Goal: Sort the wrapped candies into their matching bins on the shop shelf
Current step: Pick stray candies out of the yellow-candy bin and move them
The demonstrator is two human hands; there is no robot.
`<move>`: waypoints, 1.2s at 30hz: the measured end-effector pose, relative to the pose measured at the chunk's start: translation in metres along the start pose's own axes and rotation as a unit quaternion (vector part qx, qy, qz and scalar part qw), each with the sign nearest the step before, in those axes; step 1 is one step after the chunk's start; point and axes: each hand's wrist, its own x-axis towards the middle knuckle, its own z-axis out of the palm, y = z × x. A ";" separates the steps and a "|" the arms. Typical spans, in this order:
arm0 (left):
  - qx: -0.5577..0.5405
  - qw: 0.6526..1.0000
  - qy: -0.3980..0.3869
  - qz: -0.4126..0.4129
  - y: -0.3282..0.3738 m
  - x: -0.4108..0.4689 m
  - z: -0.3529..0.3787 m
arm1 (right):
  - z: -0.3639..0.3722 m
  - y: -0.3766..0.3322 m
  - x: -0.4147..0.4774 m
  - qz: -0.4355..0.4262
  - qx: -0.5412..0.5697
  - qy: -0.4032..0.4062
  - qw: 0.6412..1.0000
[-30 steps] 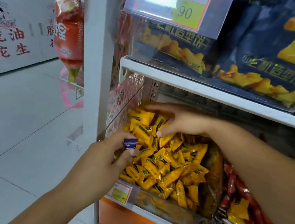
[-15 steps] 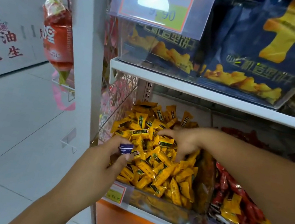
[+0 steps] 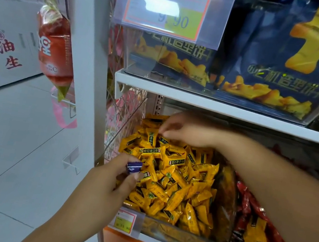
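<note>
left hand [image 3: 111, 180]: thumb and fingers pinch purple candy [image 3: 134, 167], held over front left corner of yellow bin [image 3: 178, 232]
right hand [image 3: 188, 131]: fingers bent down onto back of yellow candies [image 3: 176, 178]; blurred, cannot tell if it grips one
yellow bin: clear, heaped full, lower shelf
red candies [image 3: 246, 201]: next bin to the right, yellow wrappers mixed in
blue snack bags [image 3: 266, 79]: shelf above

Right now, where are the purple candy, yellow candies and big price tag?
purple candy [image 3: 134, 167], head view, middle of wrapper.
yellow candies [image 3: 175, 187], head view, centre of pile.
big price tag [image 3: 168, 9], head view, its printed face.
</note>
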 end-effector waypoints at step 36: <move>-0.123 0.991 0.034 -0.046 0.018 0.033 0.010 | 0.040 0.003 -0.039 0.013 0.243 0.064 0.968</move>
